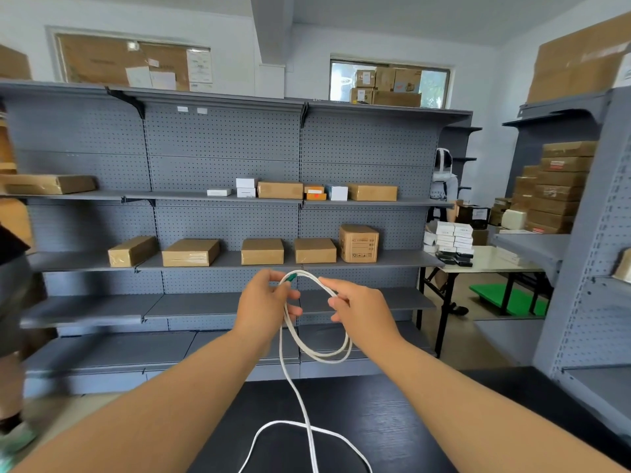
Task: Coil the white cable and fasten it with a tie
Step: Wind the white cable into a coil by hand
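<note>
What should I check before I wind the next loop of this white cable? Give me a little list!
1. Left hand grips the loops of the white cable: ok.
2. Right hand pinches the cable, ready for the next loop: ok.
3. Green plug sits at the top by the left hand's fingers: ok.
4. Loose part on the black table is free of knots: cannot tell, it crosses itself and runs out of view.
5. Tie within reach: not ok, none shows.
</note>
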